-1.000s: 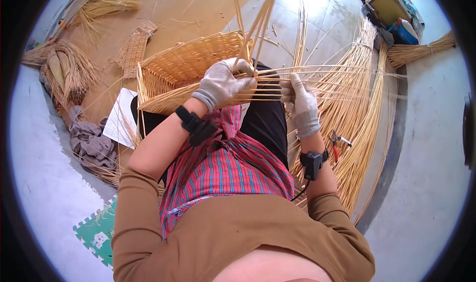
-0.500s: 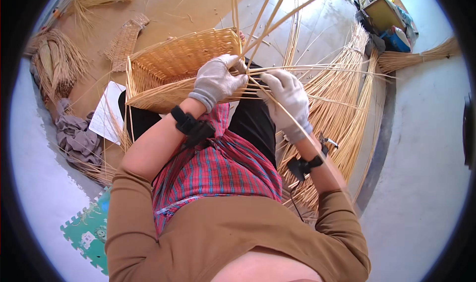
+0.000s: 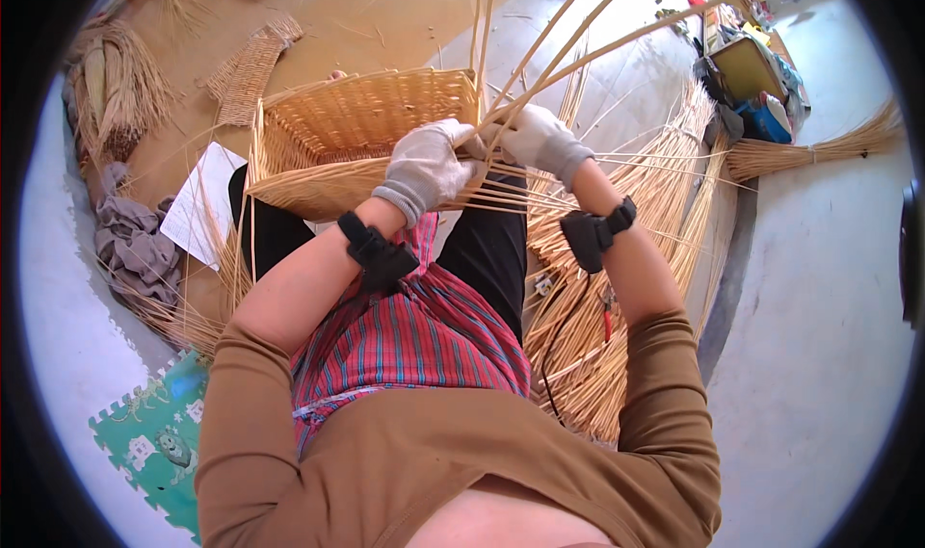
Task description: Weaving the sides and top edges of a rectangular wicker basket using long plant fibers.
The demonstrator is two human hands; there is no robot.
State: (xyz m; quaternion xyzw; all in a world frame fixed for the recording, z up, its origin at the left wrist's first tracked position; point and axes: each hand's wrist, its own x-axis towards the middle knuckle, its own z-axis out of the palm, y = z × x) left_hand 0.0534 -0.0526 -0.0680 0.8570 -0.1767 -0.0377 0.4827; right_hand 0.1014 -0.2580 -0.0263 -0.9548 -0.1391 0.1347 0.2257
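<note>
A rectangular woven wicker basket (image 3: pixel 337 110) rests on my black-trousered lap, with long pale rods (image 3: pixel 568 47) fanning up and out from its right corner. My left hand (image 3: pixel 427 166), in a pale work glove, is closed on the near rim at that corner, among the rods. Just right of it, my gloved right hand (image 3: pixel 538 139) pinches the rods where they cross; its fingertips are partly hidden. More rods stick out sideways beneath it.
Bundles of reeds (image 3: pixel 617 288) lie right, with red-handled cutters (image 3: pixel 607 319). Behind are another bundle (image 3: pixel 809 158) and a cluttered stand (image 3: pixel 742 71). Left are straw (image 3: pixel 125 86), a woven panel (image 3: pixel 246 76), grey cloth (image 3: pixel 135 249), a white sheet (image 3: pixel 198 211) and a green foam mat (image 3: pixel 154 432).
My right hand has moved up and left from the sideways rods to the corner beside my left hand. The upper rods now lean farther right. My left hand stays on the rim.
</note>
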